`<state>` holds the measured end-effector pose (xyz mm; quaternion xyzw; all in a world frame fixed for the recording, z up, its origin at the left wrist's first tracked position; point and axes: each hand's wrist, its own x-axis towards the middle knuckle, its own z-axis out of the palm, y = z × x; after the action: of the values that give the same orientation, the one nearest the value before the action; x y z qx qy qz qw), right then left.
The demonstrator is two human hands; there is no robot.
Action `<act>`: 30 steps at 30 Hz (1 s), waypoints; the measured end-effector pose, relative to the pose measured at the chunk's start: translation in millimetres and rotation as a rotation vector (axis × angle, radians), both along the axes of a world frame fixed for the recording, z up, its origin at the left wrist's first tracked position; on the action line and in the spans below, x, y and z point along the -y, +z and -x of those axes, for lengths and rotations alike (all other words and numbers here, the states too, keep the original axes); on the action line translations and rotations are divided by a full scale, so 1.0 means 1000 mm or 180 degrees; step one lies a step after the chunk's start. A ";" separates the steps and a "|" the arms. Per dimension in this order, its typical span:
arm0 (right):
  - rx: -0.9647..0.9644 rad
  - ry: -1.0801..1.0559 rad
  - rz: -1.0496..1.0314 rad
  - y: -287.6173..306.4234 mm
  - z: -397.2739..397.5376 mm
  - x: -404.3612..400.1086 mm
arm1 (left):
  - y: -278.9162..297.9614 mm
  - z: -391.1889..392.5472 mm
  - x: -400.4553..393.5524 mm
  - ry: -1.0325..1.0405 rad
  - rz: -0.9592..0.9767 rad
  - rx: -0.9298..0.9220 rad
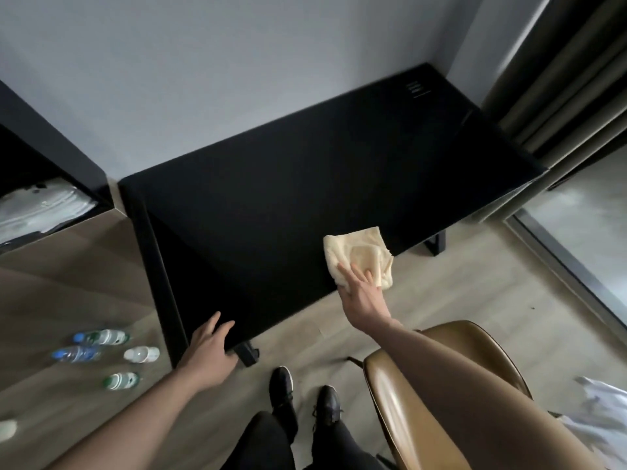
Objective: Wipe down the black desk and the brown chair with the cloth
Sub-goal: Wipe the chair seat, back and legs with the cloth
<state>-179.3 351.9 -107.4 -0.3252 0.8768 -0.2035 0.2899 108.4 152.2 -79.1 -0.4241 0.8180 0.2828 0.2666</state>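
Note:
A black desk (pixel 305 184) stands against the grey wall, seen from above. A pale yellow cloth (pixel 359 249) lies on the desk's near right edge, part of it hanging past the edge. My right hand (pixel 359 293) presses on the cloth with straight fingers. At the desk's near left corner, my left hand (pixel 208 347) rests with its fingers relaxed on the top. The brown chair (pixel 407 385) stands at my right, partly under my right forearm.
Several water bottles (pixel 98 347) stand on the floor at the left. A black shelf unit (pixel 40 171) holds folded white linen. Curtains (pixel 559 79) and a glass door are at the right. My black shoes (pixel 302 395) are on the wooden floor before the desk.

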 end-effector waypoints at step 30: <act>0.0931 -0.2045 0.0208 0.009 -0.190 -0.300 | -0.033 -0.064 -0.223 -0.1030 -0.0367 -0.0039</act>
<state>10.4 652.2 -98.9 -0.0094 0.8765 -0.3567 0.3230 172.1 375.4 -111.9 -0.2691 0.8596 0.2852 0.3275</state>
